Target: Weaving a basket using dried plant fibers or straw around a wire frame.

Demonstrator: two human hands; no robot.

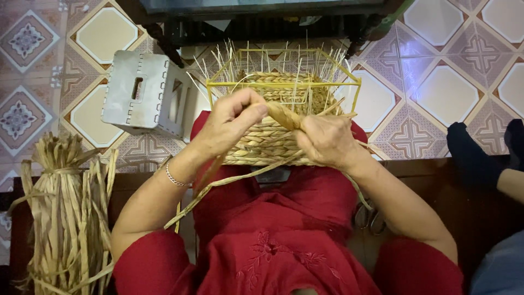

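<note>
The left hand (pixel 232 123) and the right hand (pixel 326 141) meet over the person's lap, both closed on one twisted straw strand (pixel 282 113). The left thumb and fingers pinch the strand's left end; the right fingers curl around its right end, knuckles up. Both forearms angle inward from the lower corners of the view, and a thin bracelet (pixel 174 180) sits on the left wrist.

Loose flat fibres (pixel 229 183) trail from the hands down across the red garment (pixel 273 240). A bundle of dried straw (pixel 65 213), tied near its top, stands at the left edge.

Directly beyond the hands, a partly woven basket (pixel 267 143) rests on the lap. Its lower rows are finished in braided straw. Above them, a yellow wire frame (pixel 284 82) stands bare, with thin upright stakes projecting past its rim. The interior cannot be seen clearly.

Further out, a grey plastic stool (pixel 144 93) lies tipped on the patterned tile floor (pixel 436 76).
</note>
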